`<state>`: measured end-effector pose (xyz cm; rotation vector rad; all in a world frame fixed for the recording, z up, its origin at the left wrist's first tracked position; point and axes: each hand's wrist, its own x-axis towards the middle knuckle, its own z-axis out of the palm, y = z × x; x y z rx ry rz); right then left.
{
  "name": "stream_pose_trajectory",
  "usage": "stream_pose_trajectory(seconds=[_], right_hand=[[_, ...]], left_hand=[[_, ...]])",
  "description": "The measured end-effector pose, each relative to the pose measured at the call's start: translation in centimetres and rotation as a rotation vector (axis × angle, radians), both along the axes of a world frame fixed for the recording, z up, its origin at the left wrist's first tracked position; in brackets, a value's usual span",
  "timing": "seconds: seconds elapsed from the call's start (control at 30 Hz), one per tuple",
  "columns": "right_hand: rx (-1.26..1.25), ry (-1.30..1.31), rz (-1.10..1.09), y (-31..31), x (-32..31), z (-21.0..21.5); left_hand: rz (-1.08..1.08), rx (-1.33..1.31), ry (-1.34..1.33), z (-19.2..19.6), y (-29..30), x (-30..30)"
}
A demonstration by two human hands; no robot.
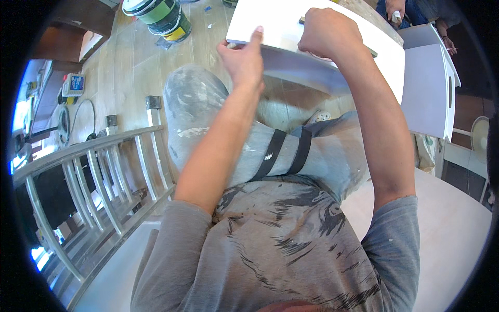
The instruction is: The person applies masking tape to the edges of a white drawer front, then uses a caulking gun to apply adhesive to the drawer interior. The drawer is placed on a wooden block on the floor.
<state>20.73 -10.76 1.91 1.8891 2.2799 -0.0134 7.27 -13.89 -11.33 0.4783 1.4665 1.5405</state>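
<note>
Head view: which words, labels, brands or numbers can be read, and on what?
None clear enough to quote.
White container, blue label: too small to read.
Bucket with green and yellow bands: too small to read.
Black band across the trousers: pale marks, too blurred.
White panel: no lettering seen.

Site: indoor rm. under renovation. Evid.: green/black bucket (162, 16), metal ladder (88, 146), white jug (67, 86) w/ blue label (77, 82), scraps (208, 9) on plank-look flr. (122, 73), paint-smeared trousers (195, 99), white cabinet-type box (429, 86) at R. Far-L coil (63, 126) warped nr. rim, prob. hose or cable.
</note>
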Motion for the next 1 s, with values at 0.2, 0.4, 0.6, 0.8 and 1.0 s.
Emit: stream_pose_trajectory(seconds=[0.2, 0.4, 0.6, 0.8, 1.0], right_hand=[[-0.072, -0.013, -0.009, 0.1, -0.6, 0.8], [-0.086, -0.034, -0.03, -0.1, -0.6, 0.9], [-0.049, 0.093, -0.011, -0.1, 1.0, 0.4], [0.059, 0.25, 0.027, -0.6, 3.4, -0.9], [-0.058, 0.448, 0.036, -1.6, 4.4, 1.5]], left_hand=[[-0.061, 0.023, -0.167, 0.5, -1.7, 2.8], [-0.181, -0.12, -0.226, 1.4, -2.4, 5.0], [-0.315, -0.153, -0.155, 1.3, -2.4, 3.9], [-0.453, 0.017, 0.743, 3.8, -5.7, -0.5], [-0.564, 0.351, 1.518, 1.5, -6.8, 0.8]])
